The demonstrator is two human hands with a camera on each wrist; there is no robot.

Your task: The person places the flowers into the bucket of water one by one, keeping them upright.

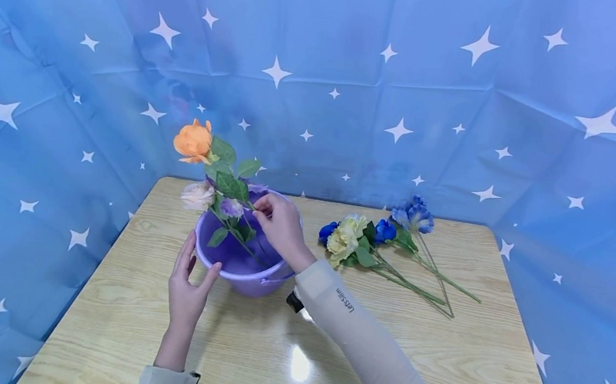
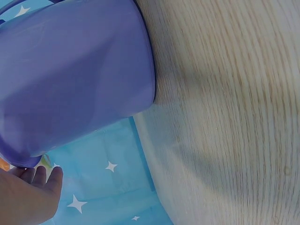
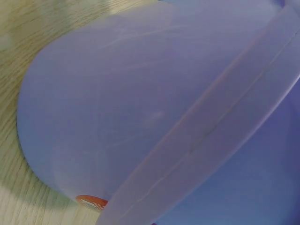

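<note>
A purple bucket (image 1: 242,287) stands on the table, and my left hand (image 1: 189,292) rests against its near left rim with thumb and fingers spread. The left wrist view shows those fingers (image 2: 54,180) at the rim. Over the bucket's mouth, my right hand (image 1: 281,224) pinches a leafy green stem that appears to belong to the orange rose (image 1: 194,142). The rose leans out to the left. Below it, a pale pink flower (image 1: 197,195) and a purple flower (image 1: 232,207) lean over the bucket. In the right wrist view the bucket wall (image 3: 117,103) hides my right hand.
To the right of the bucket lie artificial flowers on long stems: a cream flower (image 1: 345,239), a blue rose (image 1: 385,231) and a ruffled blue flower (image 1: 413,217). The bucket's handle (image 3: 206,126) hangs on its near side. A starry blue cloth (image 1: 338,126) stands behind the table (image 1: 116,322).
</note>
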